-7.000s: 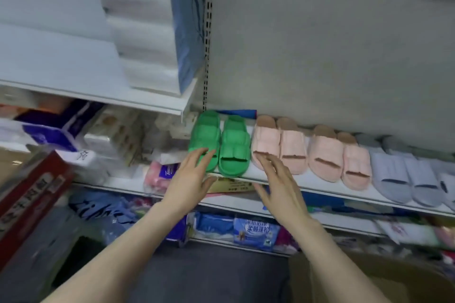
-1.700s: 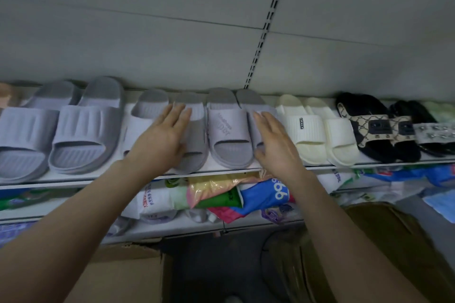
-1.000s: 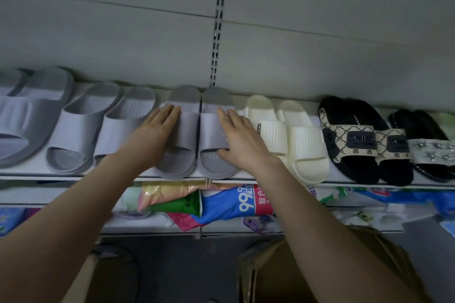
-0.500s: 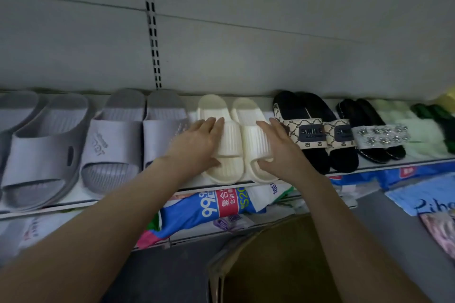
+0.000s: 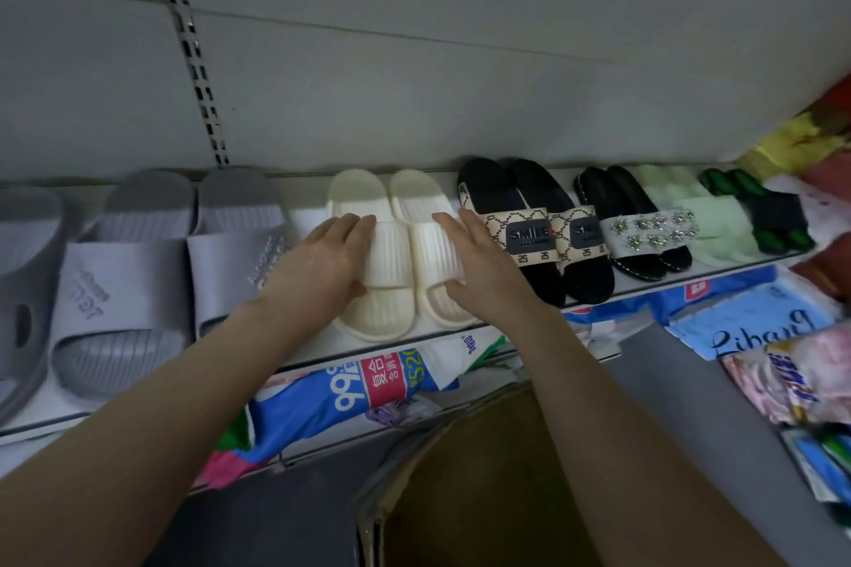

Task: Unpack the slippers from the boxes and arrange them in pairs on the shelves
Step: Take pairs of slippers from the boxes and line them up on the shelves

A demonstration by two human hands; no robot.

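Observation:
A pair of cream ribbed slippers (image 5: 405, 253) lies side by side on the white shelf (image 5: 304, 216). My left hand (image 5: 324, 260) rests with straight fingers against the left slipper's outer side. My right hand (image 5: 479, 262) lies flat against the right slipper's outer side. To the left sits a grey pair (image 5: 170, 253). To the right stand a black pair with patterned "SMILE" straps (image 5: 539, 235), a black pair with jewelled straps (image 5: 644, 226), a pale green pair (image 5: 690, 212) and a dark green pair (image 5: 764, 212).
An open cardboard box (image 5: 460, 488) stands on the floor below my arms. A lower shelf holds packaged goods, among them a blue and white pack (image 5: 350, 396). More packets (image 5: 773, 336) lie at the right. A slotted upright (image 5: 193, 51) runs up the back wall.
My hands have worked rightwards along the shelf from the green pair past the grey pairs to the cream pair. Over the last half second they stay on the cream slippers.

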